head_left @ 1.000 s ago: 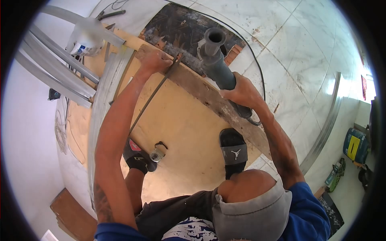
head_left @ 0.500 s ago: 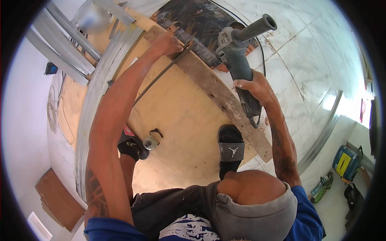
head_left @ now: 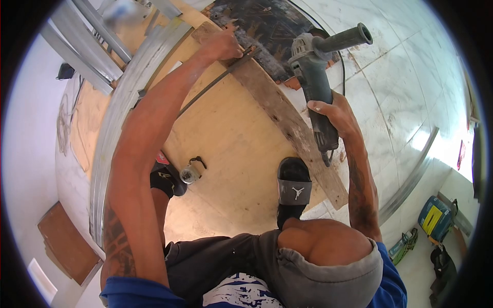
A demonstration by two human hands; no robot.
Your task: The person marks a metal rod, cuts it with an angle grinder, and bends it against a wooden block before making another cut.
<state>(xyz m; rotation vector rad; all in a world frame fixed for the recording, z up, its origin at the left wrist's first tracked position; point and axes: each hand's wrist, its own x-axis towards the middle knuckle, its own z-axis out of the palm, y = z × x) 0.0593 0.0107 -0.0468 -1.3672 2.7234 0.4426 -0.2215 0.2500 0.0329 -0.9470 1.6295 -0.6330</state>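
The right hand (head_left: 337, 116) is wrapped around the grinder (head_left: 316, 83), to the right of the wooden plank (head_left: 280, 108); the left hand (head_left: 223, 45) curls over the plank's far end beside the rod (head_left: 218, 81), its grip unclear

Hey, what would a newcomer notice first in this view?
First, the large grey power tool in the right hand, right of centre, its side handle pointing to the upper right. Next, the left hand at the upper end of the wooden plank, by a thin dark rod. Past the plank lies a scuffed dark panel.
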